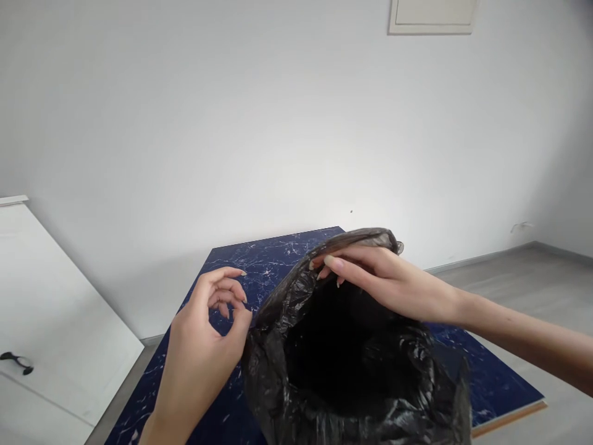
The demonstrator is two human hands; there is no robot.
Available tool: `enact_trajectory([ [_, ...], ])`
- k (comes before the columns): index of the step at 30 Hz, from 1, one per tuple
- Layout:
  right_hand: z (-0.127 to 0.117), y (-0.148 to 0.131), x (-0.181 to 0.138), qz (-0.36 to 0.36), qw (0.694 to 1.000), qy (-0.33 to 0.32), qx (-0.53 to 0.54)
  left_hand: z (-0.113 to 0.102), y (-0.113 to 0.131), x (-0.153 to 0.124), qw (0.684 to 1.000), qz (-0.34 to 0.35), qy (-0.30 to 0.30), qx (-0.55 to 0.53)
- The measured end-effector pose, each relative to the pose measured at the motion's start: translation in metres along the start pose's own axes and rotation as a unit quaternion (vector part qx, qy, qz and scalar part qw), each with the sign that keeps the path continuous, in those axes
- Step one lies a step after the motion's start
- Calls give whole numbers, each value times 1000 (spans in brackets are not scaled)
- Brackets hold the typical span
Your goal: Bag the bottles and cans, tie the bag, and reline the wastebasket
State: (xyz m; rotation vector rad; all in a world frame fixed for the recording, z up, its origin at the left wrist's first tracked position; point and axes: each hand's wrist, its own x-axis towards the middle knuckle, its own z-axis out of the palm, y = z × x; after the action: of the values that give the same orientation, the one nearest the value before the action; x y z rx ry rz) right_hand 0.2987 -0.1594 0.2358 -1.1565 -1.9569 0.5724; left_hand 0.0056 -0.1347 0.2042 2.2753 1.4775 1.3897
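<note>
Left hand [201, 343] curled with thumb apart, right hand [398, 281] at far edge of gaping black crinkled plastic bag [271, 368], pinch indeterminable, blue white-veined rectangular tabletop [259, 266] below hands

Black bag [356, 405], dark blue tabletop [264, 269] with white veining, white cabinet [50, 309], black handle [17, 363], grey floor [523, 303]

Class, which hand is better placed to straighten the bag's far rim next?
Probably the right hand: it reaches over the opening of the black bag, fingers at the far rim. The left hand has its curled fingers outside the opening, over the blue table.
</note>
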Motion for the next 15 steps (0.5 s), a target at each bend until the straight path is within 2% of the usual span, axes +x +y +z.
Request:
enact_trajectory([
  [3, 2, 5, 19, -1, 1000, -3, -7, -2, 1, 1, 999, 44, 19, -1],
  [5, 6, 8, 33, -13, 1000, -21, -9, -6, 8, 0, 990, 133, 39, -1],
  [7, 11, 12, 45, -22, 999, -40, -4, -8, 14, 0, 972, 233, 14, 2],
  [9, 16, 17, 57, -27, 999, -46, 3, -10, 17, 2, 953, 300, -49, 7],
  [11, 20, 22, 67, -28, 999, -41, 8, -10, 15, 5, 944, 318, -91, 13],
  [12, 21, 25, 71, -27, 999, -38, 11, -10, 13, 6, 944, 315, -94, 15],
  [15, 19, 33, 81, -7, 999, -38, 37, -9, 7, 7, 956, 287, -61, 17],
])
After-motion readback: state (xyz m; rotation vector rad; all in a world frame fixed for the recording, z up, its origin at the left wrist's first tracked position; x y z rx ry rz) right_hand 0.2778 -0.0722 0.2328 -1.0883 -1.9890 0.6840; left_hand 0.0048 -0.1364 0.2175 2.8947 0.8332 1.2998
